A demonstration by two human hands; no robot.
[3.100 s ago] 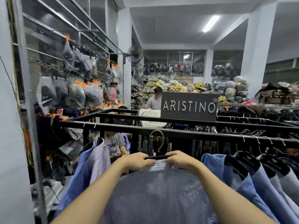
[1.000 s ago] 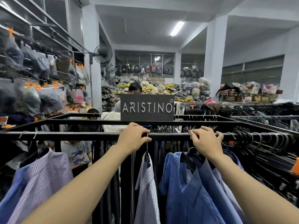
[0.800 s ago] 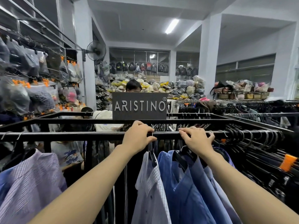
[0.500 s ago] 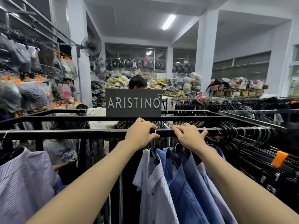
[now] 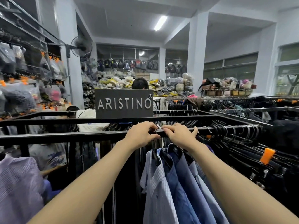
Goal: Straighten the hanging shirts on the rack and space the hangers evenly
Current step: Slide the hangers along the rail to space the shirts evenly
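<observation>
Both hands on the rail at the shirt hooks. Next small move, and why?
Probably slide the checked shirt leftward with the left hand: it hangs bunched against the blue shirts under the right hand, while the rail to its left is bare.

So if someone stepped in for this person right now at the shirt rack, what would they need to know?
Left hand: on the rail, fingers curled at the hook of the checked shirt.
Right hand: beside it, fingers curled over the rail at the hooks of the blue shirts.
Done: the checked shirt hangs on the rail, close against the blue ones.
Left: these hangers are bunched; a wide gap separates them from the lilac shirt far left. Spread them evenly and straighten each shirt.
</observation>
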